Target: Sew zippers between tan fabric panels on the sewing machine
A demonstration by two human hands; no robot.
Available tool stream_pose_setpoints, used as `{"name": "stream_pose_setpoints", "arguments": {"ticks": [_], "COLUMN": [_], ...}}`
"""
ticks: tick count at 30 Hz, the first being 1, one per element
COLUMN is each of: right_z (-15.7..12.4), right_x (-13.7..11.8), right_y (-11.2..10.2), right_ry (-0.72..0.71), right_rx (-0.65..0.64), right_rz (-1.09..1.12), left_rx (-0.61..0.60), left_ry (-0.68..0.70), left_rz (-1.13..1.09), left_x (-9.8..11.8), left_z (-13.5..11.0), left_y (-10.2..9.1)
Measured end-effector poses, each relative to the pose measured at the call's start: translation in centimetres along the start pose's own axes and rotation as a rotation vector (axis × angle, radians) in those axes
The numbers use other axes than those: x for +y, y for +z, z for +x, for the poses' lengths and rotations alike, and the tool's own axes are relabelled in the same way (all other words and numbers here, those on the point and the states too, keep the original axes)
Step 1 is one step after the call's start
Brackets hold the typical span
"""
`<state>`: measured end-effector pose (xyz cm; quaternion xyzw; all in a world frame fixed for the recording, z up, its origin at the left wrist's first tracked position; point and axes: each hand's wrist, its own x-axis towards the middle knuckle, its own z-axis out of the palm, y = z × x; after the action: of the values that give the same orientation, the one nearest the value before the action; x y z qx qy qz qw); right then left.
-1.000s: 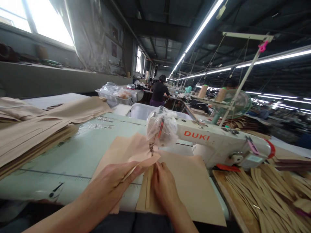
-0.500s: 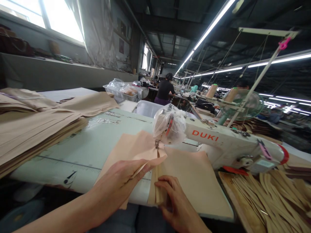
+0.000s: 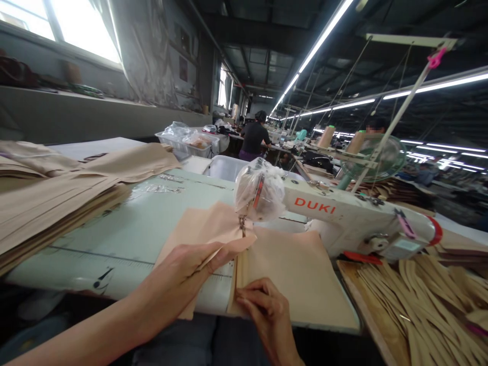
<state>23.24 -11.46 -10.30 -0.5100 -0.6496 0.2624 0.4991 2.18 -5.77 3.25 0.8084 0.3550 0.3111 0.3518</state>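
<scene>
A white sewing machine (image 3: 343,223) marked DUKI stands over the pale green table, its head wrapped in clear plastic. Under its presser foot (image 3: 242,222) lies a tan panel (image 3: 292,274) of fabric or leather, spread to both sides of the needle. My left hand (image 3: 194,267) grips the panel's lifted left part, with a fold between thumb and fingers just in front of the foot. A narrow tan strip (image 3: 241,269) runs from the foot toward me. My right hand (image 3: 267,305) pinches the strip near the table's front edge; its fingertips are pressed together.
Stacked tan panels (image 3: 80,188) cover the table's left side. At right, a wooden board (image 3: 366,305) carries many loose tan strips (image 3: 423,305). Behind the machine are a white bin (image 3: 224,166), thread cones (image 3: 327,137) and a fan (image 3: 385,157). A person (image 3: 254,137) works farther back.
The whole view has shifted slightly, so the scene sits a little left and higher. My right hand has moved toward me along the strip, its fingers now more closely pinched. My left hand keeps its grip.
</scene>
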Motion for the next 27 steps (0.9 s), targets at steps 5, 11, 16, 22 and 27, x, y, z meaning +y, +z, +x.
{"name": "stream_pose_setpoints", "arguments": {"ticks": [5,11,16,22,27], "right_z": [0.4,0.5,0.4,0.2,-1.1], "right_x": [-0.2,-0.4,-0.2,-0.1,0.5], "right_y": [-0.5,0.1,0.3,0.1,0.0], "right_ry": [-0.168,-0.269,-0.304,-0.349,-0.504], "right_rx": [-0.001,0.004,0.013,-0.001,0.011], "right_rz": [-0.098,-0.173,-0.22,-0.293,-0.554], "left_rx": [-0.04,-0.064,-0.06,-0.111,0.003], "left_ry": [-0.009,-0.012,0.0,0.041,0.599], "left_rz": [0.053,0.07,0.109,0.212,0.543], "left_x": [0.9,0.4,0.0,-0.2,-3.9], "left_z": [-0.4,-1.0,-1.6,-2.2,-3.7], "left_y": [-0.2,-0.1,-0.2,0.3,3.2]}}
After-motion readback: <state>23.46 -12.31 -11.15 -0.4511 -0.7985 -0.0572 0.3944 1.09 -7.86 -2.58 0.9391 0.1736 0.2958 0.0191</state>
